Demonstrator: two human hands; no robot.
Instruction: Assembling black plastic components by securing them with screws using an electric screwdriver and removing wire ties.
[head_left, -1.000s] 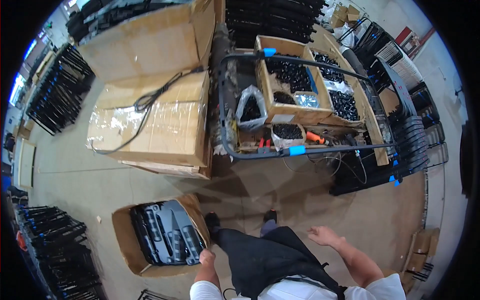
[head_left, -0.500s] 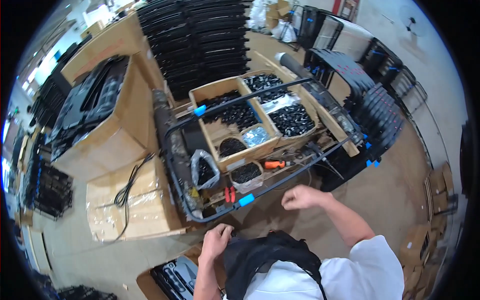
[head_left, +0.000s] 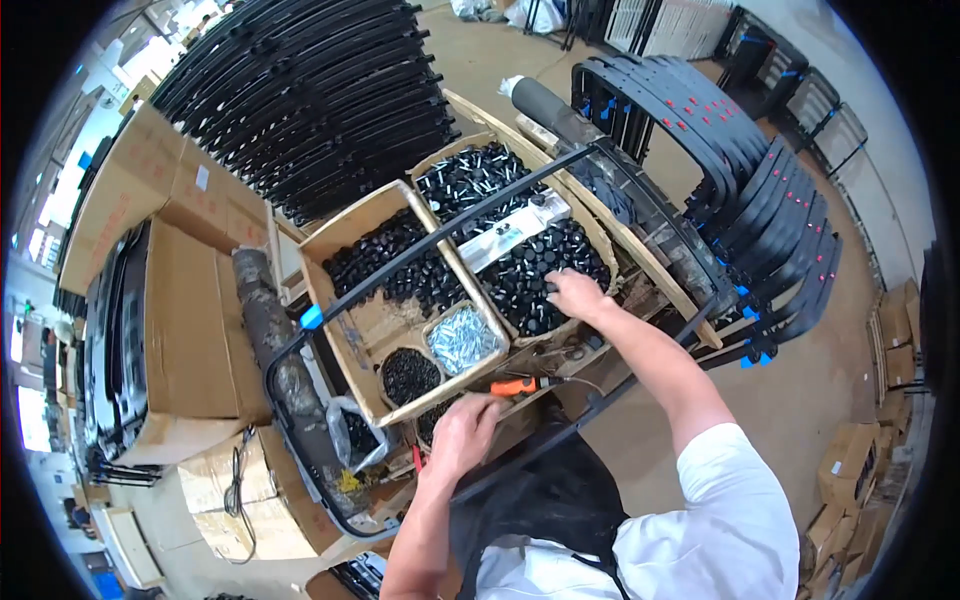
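The right hand lay at the near right edge of a heap of glossy black, round-headed pieces, its fingers bent and slightly parted; whether they gripped a piece could not be told. The bulk of the heap lay at 10 to 11 o'clock from this hand, and at 1 o'clock from the left hand, well apart from the latter. The left hand was loosely curled, palm downward; whether it held anything could not be told. Just beside it, between 1 and 2 o'clock, was an orange-handled tool; at 12 o'clock, a small container of silvery metal screws; at 10 to 11 o'clock, a round container of tiny black pieces. Both containers stood in a pale, open compartmented box. Above the box ran the far rail of a black tubular frame; the right forearm crossed over its near rail.
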